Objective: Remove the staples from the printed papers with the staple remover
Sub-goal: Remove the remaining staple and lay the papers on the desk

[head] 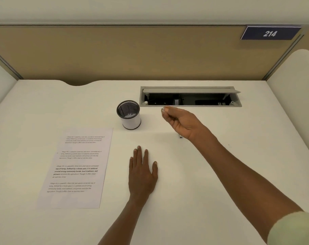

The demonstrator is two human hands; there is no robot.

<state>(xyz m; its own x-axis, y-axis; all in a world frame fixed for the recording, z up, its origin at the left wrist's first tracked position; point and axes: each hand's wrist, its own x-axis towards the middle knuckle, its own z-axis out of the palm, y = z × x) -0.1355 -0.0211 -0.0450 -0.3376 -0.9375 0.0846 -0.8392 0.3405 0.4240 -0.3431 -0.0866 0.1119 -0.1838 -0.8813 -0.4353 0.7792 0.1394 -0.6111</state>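
The left hand (142,172) lay flat, palm down, on the white desk (221,174), fingers extended and slightly spread, holding nothing. Just to its left lay the printed papers (76,167), face up, with four blocks of text, not touched by either hand. Ahead of the left hand and slightly to its left stood a mesh cup (129,114), upright, with a dark rim and pale wrap around its lower part.

The right hand (183,122) was raised forward of the left hand, fingers curled inward and pinched together at the tips. A small pale, shiny item (163,109) showed at the fingertips; it was too small to identify. A small dark tip (181,136) showed just under the right wrist; whether this was the staple remover could not be determined.

Immediately beyond the right hand's fingertips was the open cable hatch (191,99) set into the desk. A number plate (270,33) reading 214 hung on the partition beyond.
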